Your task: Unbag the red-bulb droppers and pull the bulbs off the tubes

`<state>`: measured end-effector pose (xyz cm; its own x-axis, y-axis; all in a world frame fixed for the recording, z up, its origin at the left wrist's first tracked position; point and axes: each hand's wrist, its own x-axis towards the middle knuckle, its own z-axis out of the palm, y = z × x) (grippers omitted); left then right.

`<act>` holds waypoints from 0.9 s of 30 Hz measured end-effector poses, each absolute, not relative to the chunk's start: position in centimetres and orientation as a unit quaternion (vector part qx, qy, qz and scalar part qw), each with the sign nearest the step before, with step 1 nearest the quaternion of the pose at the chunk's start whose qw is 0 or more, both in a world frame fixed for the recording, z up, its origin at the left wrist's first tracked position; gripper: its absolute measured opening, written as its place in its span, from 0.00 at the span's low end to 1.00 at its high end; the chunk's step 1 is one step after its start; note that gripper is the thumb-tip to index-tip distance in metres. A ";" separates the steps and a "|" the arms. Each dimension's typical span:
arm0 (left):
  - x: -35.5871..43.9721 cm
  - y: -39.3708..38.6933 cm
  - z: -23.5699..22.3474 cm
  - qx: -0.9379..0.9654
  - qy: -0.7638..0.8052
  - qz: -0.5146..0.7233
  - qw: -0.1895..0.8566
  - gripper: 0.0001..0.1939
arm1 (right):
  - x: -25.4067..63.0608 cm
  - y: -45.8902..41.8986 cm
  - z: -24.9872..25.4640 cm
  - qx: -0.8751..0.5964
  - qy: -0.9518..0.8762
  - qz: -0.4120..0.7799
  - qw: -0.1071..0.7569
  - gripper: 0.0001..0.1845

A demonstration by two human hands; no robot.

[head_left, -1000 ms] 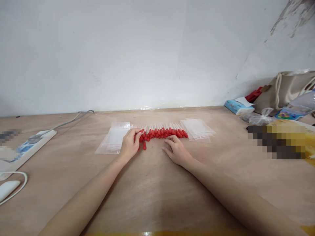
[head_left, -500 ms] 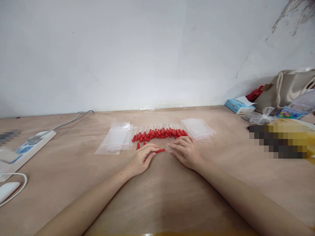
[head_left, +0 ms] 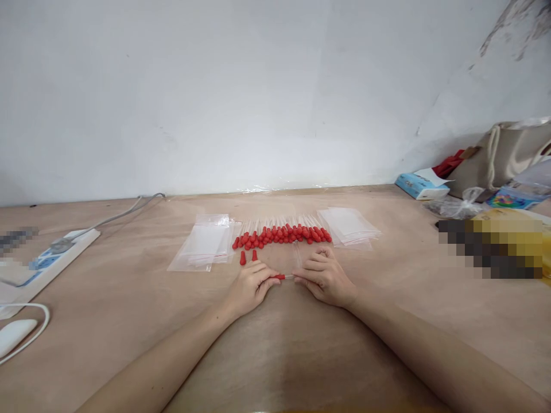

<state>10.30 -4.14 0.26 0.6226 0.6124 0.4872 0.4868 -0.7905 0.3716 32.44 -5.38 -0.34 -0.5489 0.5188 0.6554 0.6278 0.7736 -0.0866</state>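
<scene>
My left hand [head_left: 253,288] pinches a red rubber dropper bulb [head_left: 279,276], its neck pointing right. A clear glass dropper tube [head_left: 289,277] is pinched in my right hand [head_left: 329,281]; its end meets the bulb's neck, though I cannot tell how deep it sits. Beyond my left fingers lie two loose red bulbs [head_left: 243,258]. Clear glass tubes [head_left: 298,255] rest on the table beside my right fingers. Farther back is a long row of red-bulbed droppers [head_left: 282,233], bulbs toward me and tips toward the wall.
Clear plastic zip bags [head_left: 202,241] lie left of the row, and another stack of bags [head_left: 348,225] lies right. A power strip [head_left: 64,252] and white cable are at far left. On the right stand a tissue box [head_left: 419,184], a cloth bag [head_left: 486,155] and yellow plastic packaging [head_left: 512,221].
Both hands have moved slightly toward me with the bulb and tube. The right fingers have drawn closer to the bulb, and less tube shows between the hands. The loose bulbs are more exposed.
</scene>
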 end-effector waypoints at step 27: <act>9.7 -5.2 0.4 0.891 0.298 0.329 0.096 0.09 | 32.7 -6.0 -0.1 -0.254 -0.874 -0.185 0.371 0.14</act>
<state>9.67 -5.17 0.44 0.6057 0.5947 0.5287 0.4689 -0.8036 0.3667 32.70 -6.04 -0.15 -0.5955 0.3078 0.7421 0.5816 0.8024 0.1339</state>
